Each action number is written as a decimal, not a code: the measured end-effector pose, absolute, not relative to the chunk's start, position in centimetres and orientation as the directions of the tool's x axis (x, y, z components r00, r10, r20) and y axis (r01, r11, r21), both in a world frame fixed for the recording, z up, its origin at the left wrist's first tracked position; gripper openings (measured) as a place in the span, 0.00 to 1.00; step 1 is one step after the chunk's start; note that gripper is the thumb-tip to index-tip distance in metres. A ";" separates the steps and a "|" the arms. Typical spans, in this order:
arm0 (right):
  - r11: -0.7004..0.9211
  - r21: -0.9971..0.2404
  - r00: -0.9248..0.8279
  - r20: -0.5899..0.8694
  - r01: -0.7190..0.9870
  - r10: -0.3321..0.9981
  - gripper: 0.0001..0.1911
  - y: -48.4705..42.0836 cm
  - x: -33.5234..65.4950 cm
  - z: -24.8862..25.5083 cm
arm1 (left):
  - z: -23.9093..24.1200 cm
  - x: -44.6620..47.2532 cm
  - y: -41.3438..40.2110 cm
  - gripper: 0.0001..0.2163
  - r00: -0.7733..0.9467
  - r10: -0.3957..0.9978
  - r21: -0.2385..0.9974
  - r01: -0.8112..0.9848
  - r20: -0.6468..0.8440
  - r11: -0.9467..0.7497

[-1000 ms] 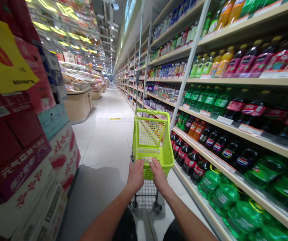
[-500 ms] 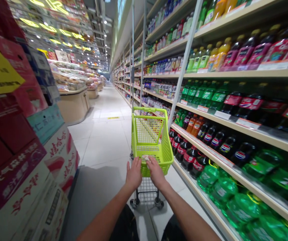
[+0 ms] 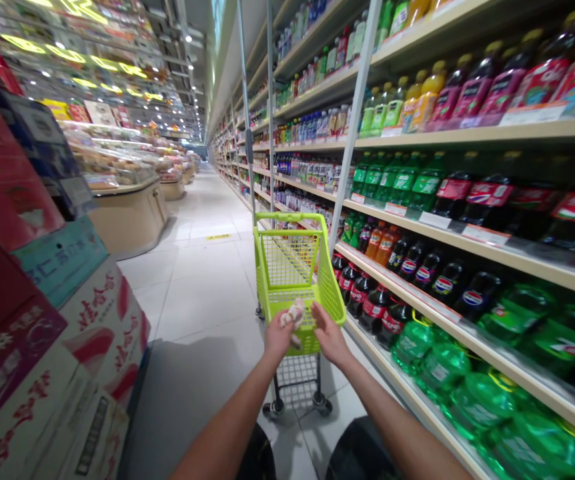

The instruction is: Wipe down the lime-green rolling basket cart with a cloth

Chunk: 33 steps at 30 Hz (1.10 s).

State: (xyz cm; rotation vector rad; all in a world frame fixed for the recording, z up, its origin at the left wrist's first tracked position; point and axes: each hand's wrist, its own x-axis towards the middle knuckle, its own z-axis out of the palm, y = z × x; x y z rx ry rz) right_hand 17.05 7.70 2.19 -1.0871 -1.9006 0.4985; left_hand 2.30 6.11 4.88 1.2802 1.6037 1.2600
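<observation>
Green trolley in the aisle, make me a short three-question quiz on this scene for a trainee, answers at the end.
1. Which grip, left or right, holds the pale crumpled item?
2. True or false: the drink shelves stand to the left of the trolley in the picture.
3. Fill in: the large bottles lowest on the shelves are ____ in colour.

Key: 1. The left grip. 2. False; they stand to its right. 3. Green.
</observation>
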 end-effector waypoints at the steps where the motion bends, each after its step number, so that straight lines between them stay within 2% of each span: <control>1: 0.508 -0.631 -0.209 0.489 0.586 0.847 0.32 8.1 18.4 2.1 | 4.9 1.5 6.2 0.16 -0.278 0.955 0.936 0.351 0.099 0.005; 3: 0.442 -0.518 -0.173 0.486 0.732 0.857 0.25 8.7 20.6 1.5 | 4.8 0.5 6.4 0.20 -0.276 0.924 0.806 0.589 0.266 -0.056; 5: 0.425 -0.446 -0.194 0.476 0.787 0.858 0.23 9.0 21.7 0.4 | 4.3 0.7 6.4 0.23 -0.166 0.913 0.600 0.794 0.372 -0.100; 7: 0.440 -0.431 -0.208 0.486 0.788 0.849 0.25 8.9 21.6 -0.6 | 3.7 2.3 6.3 0.23 -0.004 0.936 0.451 0.877 0.353 -0.166; 9: 0.451 -0.447 -0.204 0.497 0.773 0.843 0.30 8.8 20.9 -1.1 | 3.1 4.8 6.2 0.20 0.163 0.938 0.377 0.884 0.307 -0.277; 11: 0.476 -0.471 -0.219 0.501 0.743 0.837 0.34 8.5 20.0 -1.0 | 2.8 7.2 6.3 0.19 0.250 0.919 0.360 0.863 0.305 -0.354; 13: 0.510 -0.474 -0.241 0.518 0.718 0.821 0.36 8.3 19.6 -0.6 | 2.6 8.4 6.4 0.18 0.267 0.906 0.349 0.857 0.330 -0.380; 17: 0.487 -0.411 -0.201 0.569 0.770 0.797 0.33 8.2 20.2 0.1 | 1.8 5.0 6.1 0.18 0.314 0.878 0.284 0.860 0.361 -0.424; 19: 0.481 -0.397 -0.189 0.584 0.781 0.789 0.32 8.3 20.6 0.0 | 1.3 1.5 5.6 0.18 0.255 0.889 0.273 0.887 0.381 -0.372; 22: 0.513 -0.415 -0.208 0.588 0.751 0.782 0.32 8.1 20.2 -0.3 | 1.1 -2.2 5.2 0.19 0.079 0.907 0.301 0.928 0.414 -0.218; 25: 0.503 -0.439 -0.192 0.580 0.745 0.792 0.34 7.8 18.9 -0.5 | 1.7 -1.2 5.6 0.20 0.023 0.914 0.335 0.926 0.406 -0.173; 30: 0.565 -0.355 -0.257 0.629 0.745 0.734 0.34 7.9 17.7 -1.1 | 2.8 5.3 6.7 0.15 0.251 0.896 0.323 0.868 0.367 -0.376; 33: 0.590 -0.293 -0.307 0.637 0.752 0.707 0.34 7.9 18.1 -1.3 | 2.3 4.8 6.6 0.15 0.334 0.854 0.291 0.837 0.400 -0.463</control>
